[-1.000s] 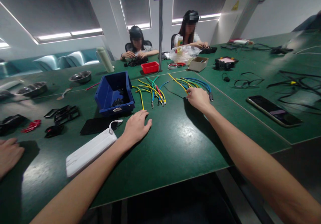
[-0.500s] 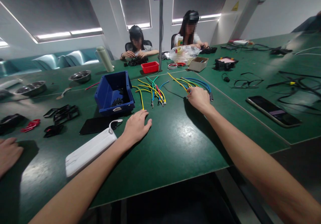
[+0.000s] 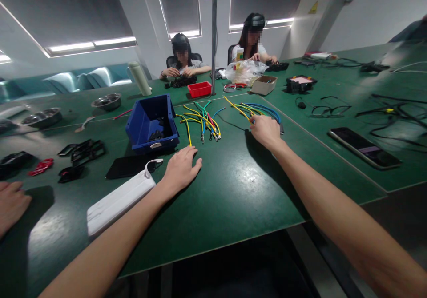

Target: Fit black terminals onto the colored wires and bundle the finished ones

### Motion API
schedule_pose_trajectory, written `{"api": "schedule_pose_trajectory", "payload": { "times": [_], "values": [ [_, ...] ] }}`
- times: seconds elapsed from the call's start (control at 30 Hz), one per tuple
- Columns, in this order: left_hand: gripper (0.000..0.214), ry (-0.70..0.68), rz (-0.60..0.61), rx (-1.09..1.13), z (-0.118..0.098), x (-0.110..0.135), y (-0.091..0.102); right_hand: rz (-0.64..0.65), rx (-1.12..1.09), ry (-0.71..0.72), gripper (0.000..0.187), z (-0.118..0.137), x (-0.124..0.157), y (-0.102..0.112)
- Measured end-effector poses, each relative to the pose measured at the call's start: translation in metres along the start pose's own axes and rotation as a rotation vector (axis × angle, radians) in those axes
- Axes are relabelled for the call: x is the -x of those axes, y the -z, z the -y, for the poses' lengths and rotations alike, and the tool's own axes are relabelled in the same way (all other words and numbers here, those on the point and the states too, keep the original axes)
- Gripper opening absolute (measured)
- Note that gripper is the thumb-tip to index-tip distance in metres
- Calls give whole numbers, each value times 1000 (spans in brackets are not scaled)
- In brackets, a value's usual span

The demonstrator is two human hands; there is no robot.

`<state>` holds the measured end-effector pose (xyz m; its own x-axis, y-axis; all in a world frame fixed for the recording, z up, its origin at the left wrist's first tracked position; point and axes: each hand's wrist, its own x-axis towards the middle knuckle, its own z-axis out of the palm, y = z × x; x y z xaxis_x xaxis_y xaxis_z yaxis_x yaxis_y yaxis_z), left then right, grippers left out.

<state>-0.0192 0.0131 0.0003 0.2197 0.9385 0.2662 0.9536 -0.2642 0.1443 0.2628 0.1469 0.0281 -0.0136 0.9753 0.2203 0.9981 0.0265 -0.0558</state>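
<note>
Head view: At a green tabletop (image 3: 233, 213), a person handles slim, coloured, insulated wires with both bare hands. The right hand (image 3: 265, 131) has its fingers closed on a thin yellow wire (image 3: 236, 108), whose free end points away from the person; the exact pinch is partly hidden. Next to it lies a curved bundle of blue, yellow and green wires (image 3: 267, 108). The left hand (image 3: 182, 169) rests palm down, thumb apart, its fingertips at the near end of another yellow wire (image 3: 188, 133), which lies beside a loose pile of wires with metal ends (image 3: 210, 122).

The step in hand appears to be taking hold of single wires; any lift would call for a light pinch, kept free of neighbouring strands. Crossed wires in the pile could snag, and the deep blue plastic bin (image 3: 169, 111), holding small black parts, crowds the left hand's far side. A white oblong case (image 3: 120, 202) lies beside the left forearm. Another person's hand (image 3: 13, 204) rests at far left, while two co-workers sit across, beyond a small red tray (image 3: 200, 92).
</note>
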Motion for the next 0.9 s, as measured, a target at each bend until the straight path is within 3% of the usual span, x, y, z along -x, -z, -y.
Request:
{"api": "schedule_pose_trajectory", "payload": {
  "times": [0.9],
  "values": [
    [40, -4, -7, 9, 0, 0, 0, 57, -3, -86, 32, 0, 4, 11]
  ]
}}
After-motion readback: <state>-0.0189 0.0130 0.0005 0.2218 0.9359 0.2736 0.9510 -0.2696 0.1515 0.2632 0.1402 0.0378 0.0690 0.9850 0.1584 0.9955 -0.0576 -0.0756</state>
